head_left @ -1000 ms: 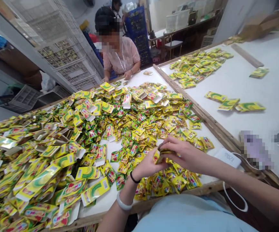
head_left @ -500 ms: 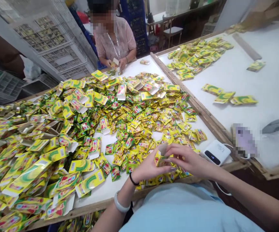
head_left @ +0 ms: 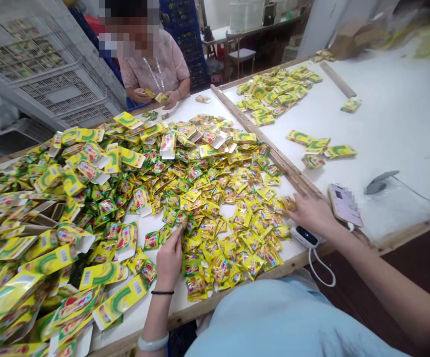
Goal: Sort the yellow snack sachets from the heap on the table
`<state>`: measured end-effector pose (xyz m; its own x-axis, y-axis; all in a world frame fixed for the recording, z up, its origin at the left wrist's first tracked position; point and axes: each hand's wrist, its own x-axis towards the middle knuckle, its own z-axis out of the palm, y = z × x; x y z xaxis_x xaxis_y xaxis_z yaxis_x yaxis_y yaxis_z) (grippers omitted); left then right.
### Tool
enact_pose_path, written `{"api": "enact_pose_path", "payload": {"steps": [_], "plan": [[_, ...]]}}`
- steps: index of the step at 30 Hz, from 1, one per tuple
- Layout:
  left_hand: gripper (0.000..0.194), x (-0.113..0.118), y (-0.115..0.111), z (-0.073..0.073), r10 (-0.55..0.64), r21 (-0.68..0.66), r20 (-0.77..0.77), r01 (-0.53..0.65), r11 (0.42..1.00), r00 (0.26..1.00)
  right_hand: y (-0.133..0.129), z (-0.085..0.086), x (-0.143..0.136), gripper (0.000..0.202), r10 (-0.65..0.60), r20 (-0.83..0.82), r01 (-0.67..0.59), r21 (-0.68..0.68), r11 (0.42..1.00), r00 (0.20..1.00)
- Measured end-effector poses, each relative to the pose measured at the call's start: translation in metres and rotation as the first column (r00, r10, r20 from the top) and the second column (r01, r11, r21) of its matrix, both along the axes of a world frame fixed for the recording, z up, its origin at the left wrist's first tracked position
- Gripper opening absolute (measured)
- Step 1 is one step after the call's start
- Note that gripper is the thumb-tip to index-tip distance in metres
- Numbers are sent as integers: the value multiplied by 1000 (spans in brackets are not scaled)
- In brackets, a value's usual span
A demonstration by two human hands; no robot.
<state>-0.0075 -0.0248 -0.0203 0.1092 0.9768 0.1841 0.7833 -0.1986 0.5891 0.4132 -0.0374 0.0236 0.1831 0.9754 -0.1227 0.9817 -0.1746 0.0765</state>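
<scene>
My left hand [head_left: 169,260] reaches into the pile, its fingertips pinched together at a small green packet [head_left: 181,218]. The tips partly hide how firmly the packet is held. Over on the right, my right hand [head_left: 313,214] is slightly blurred, fingers apart and stretched toward a small yellow packet [head_left: 287,202] at the pile's edge. Its palm is above a white power bank [head_left: 306,237]. Between the hands spread many small yellow packets [head_left: 220,267]. A small yellow-green box [head_left: 313,161] lies across the wooden strip, beyond my right hand.
Open, flat yellow boxes [head_left: 120,302] heap up on the left. A wooden strip [head_left: 267,144] divides the table. Beyond it lie filled boxes [head_left: 274,96], a phone [head_left: 344,206] on a cable and a wooden bar [head_left: 337,79]. Across the table sits a co-worker [head_left: 155,69] holding boxes.
The small box my hands held together has left them; a box now lies beyond the strip. My left hand moved left to the packets, my right hand rightward. The view has shifted right.
</scene>
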Motion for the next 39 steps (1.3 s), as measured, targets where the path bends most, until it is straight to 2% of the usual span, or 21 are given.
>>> {"api": "enact_pose_path", "payload": {"steps": [3,5,6,7,8,10,11,13,15,17,19,20,22,23,25,27,28,30,33,36,39], "plan": [[23,16,1,18,137,32,187,-145,989,973,-6,-6,-9,29,-27,-4,27,-56,998,1000],[24,34,5,30,143,-48,335,-135,990,931,-3,5,-16,31,-46,-107,53,69,996,993],[25,43,8,36,122,-103,405,-87,991,906,-1,14,-21,31,-14,-242,49,140,989,970],[25,53,10,41,90,-154,469,-19,988,879,2,24,-30,30,62,-420,28,206,978,906],[25,63,12,45,57,-198,529,58,979,846,5,35,-41,29,170,-601,-8,263,965,781],[25,80,14,53,19,-265,633,194,945,774,11,52,-69,28,349,-832,-126,328,936,431],[25,87,14,57,7,-281,661,239,929,750,13,57,-84,28,380,-867,-170,341,924,322],[28,97,13,65,-12,-296,696,303,906,718,18,59,-110,27,388,-881,-216,338,916,269],[30,102,11,70,-19,-299,712,327,896,702,21,55,-128,27,382,-871,-230,321,919,310],[31,105,9,71,-3,-298,722,315,901,692,22,47,-136,25,370,-883,-191,325,926,290],[31,108,9,67,20,-292,728,284,913,685,23,36,-139,24,303,-943,-113,289,951,137],[31,110,11,63,18,-281,725,272,920,689,24,31,-139,34,242,-970,-90,239,967,25],[31,114,19,57,-41,-229,671,260,938,740,29,20,-137,54,107,-978,-100,126,987,-180],[32,116,27,57,-105,-181,610,267,946,785,31,14,-135,54,65,-968,-107,94,990,-243],[32,119,52,62,-229,-57,379,269,961,897,36,5,-129,39,57,-958,-70,80,994,-282],[28,117,91,76,-222,68,88,216,974,971,38,-1,-120,28,93,-966,6,94,996,-239],[28,114,116,85,-147,105,19,144,984,989,37,-3,-115,26,108,-973,41,102,994,-206],[46,104,169,103,26,157,-22,-22,987,999,33,-4,-106,26,120,-981,77,109,991,-155],[71,88,233,122,257,177,-70,-242,954,964,23,-2,-98,26,67,-989,85,56,995,-133],[71,75,256,125,292,160,-134,-270,949,947,15,-1,-93,32,-10,-985,108,-29,994,-171],[64,68,233,116,198,155,-198,-169,973,960,14,1,-88,45,-45,-961,111,-78,991,-274]]}}
